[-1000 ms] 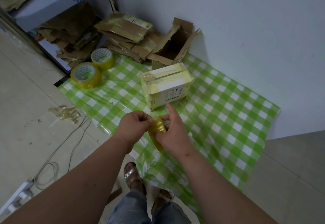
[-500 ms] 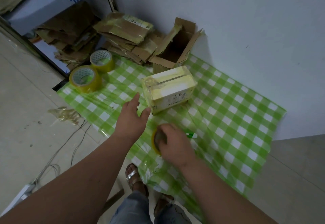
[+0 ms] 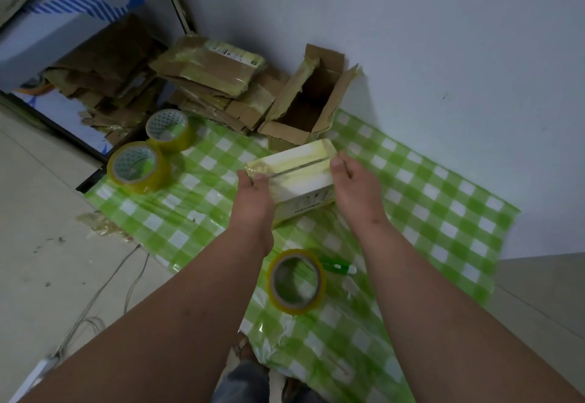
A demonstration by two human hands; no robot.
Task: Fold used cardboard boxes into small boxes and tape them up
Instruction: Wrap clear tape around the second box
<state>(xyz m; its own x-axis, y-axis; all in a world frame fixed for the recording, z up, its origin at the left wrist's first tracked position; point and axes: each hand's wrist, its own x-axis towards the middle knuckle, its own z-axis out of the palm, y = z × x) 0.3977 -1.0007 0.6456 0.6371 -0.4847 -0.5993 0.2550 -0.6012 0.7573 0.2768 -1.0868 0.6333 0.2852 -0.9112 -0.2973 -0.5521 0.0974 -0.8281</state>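
A small taped white box [image 3: 299, 170] lies on the green checked sheet [image 3: 427, 200] near the wall. My left hand [image 3: 253, 195] grips its left end, fingers curled over the top edge. My right hand [image 3: 356, 185] holds its right end, thumb on top. A roll of yellowish tape [image 3: 296, 280] lies flat on the sheet between my forearms, with a green and white pen-like tool [image 3: 337, 267] just right of it.
Two more tape rolls [image 3: 137, 166] [image 3: 167, 127] sit at the sheet's left corner. An open brown carton [image 3: 311, 102] stands behind the box against the wall. Flattened cardboard [image 3: 202, 76] is piled at the back left. Thin cables [image 3: 95, 301] run over the floor at left.
My right hand set the tape roll down on the sheet. Both hands then moved forward and took hold of the ends of the taped box.
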